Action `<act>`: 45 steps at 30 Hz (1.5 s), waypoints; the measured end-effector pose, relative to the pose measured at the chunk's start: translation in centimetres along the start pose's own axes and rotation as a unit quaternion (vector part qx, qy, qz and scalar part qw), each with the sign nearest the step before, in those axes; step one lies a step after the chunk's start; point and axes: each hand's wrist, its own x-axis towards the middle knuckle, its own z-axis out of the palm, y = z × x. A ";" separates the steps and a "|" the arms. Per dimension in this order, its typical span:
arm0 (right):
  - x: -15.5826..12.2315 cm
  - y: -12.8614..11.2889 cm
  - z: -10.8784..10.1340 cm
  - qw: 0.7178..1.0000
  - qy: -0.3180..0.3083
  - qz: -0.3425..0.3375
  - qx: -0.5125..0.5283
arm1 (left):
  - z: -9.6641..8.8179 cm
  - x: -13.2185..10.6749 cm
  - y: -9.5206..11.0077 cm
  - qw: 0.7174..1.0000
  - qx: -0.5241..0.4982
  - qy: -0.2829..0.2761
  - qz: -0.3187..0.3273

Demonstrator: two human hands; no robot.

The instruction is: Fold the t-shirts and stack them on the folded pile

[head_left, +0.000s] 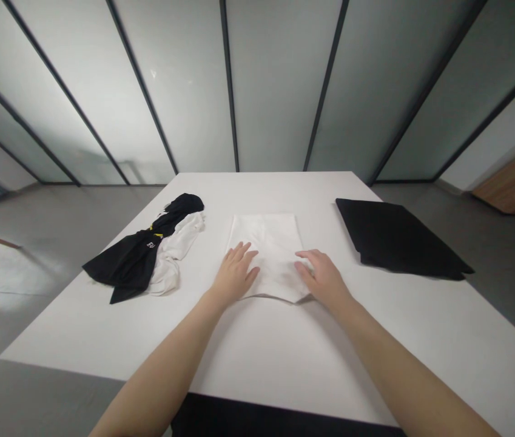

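Right now L hand (234, 274) and R hand (323, 279) spread flat on folded white cloth (269, 240), folded black cloth (398, 240) off to R.

This looks like a bare, office-like room or studio: tall frosted-glass wall panels (275, 85) in slim dark metal frames, a smooth grey floor (503, 303), a large white rectangular desk (257, 340), and a low brown wooden piece of furniture (512, 182) in the far right corner.
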 end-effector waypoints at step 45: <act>-1.0 -2.3 3.9 0.972 -0.191 -0.077 -0.116 | 2.2 -0.2 1.9 0.993 0.020 -0.114 -0.005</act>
